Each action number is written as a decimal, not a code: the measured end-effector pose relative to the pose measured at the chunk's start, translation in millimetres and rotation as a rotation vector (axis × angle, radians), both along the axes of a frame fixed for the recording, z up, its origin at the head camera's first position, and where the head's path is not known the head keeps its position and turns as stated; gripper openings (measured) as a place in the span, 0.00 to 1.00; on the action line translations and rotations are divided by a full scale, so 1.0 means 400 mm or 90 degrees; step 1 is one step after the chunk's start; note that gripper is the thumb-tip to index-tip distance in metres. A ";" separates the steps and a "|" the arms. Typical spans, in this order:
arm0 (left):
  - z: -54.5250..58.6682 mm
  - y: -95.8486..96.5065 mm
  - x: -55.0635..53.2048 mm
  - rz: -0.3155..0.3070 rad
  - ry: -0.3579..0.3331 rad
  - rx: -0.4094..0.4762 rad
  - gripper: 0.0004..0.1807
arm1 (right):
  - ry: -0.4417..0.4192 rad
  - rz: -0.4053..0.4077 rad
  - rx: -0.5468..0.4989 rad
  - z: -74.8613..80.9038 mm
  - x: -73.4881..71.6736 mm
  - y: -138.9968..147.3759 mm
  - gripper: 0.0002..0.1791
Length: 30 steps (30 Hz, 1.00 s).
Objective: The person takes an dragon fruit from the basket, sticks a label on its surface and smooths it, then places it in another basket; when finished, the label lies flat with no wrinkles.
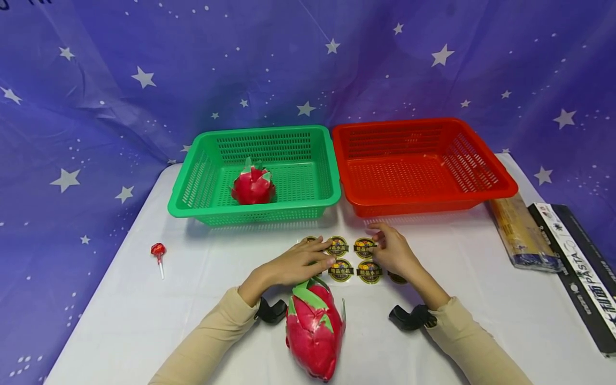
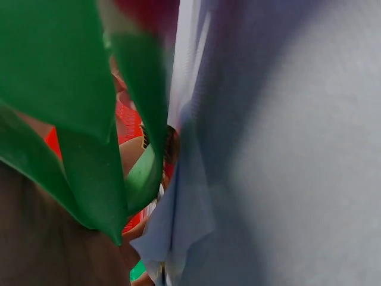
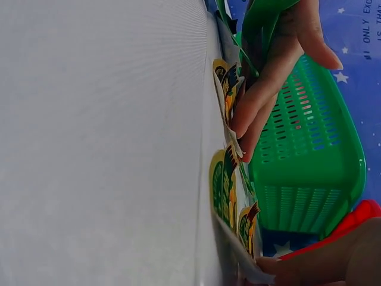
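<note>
A clear sheet of round gold-and-black stickers [image 1: 340,270] lies on the white table [image 1: 120,331]. My left hand [image 1: 300,262] rests on its left part with fingers straight, covering some stickers. At its right part, my right hand [image 1: 392,251] pinches the sheet beside an upper sticker [image 1: 364,247]. In the right wrist view the sheet bends up toward the right thumb [image 3: 271,269]. A red dragon fruit [image 1: 315,331] with green leaf tips lies just below my left hand; those leaves [image 2: 65,71] fill much of the left wrist view.
Behind the sheet, a green basket [image 1: 260,209] holds another dragon fruit [image 1: 253,186]. Beside it stands a red basket [image 1: 428,204]. A red lollipop [image 1: 158,250] lies at left. A brown package [image 1: 524,232] and a black-and-white pasta box [image 1: 575,267] lie at right.
</note>
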<state>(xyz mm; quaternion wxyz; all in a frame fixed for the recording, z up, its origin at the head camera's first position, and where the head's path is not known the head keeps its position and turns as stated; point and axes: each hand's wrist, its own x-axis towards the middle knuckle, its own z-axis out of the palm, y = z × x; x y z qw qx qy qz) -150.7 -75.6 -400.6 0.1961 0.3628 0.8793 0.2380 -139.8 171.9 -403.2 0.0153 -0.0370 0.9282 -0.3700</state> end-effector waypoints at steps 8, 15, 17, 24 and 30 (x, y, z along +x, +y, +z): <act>-0.005 0.000 0.003 0.002 -0.001 0.009 0.25 | -0.005 0.025 -0.015 -0.003 0.008 0.002 0.24; -0.008 0.000 0.002 0.005 0.007 0.010 0.25 | -0.024 0.043 -0.043 -0.008 0.004 0.003 0.21; -0.008 0.001 0.001 0.005 0.009 0.008 0.25 | -0.033 0.048 -0.053 -0.010 0.003 0.004 0.20; -0.008 0.001 -0.001 0.005 0.012 0.007 0.25 | -0.045 0.072 -0.054 -0.013 0.003 0.002 0.19; -0.011 0.002 -0.002 0.008 0.011 0.012 0.25 | -0.041 0.071 -0.034 -0.013 0.002 0.000 0.19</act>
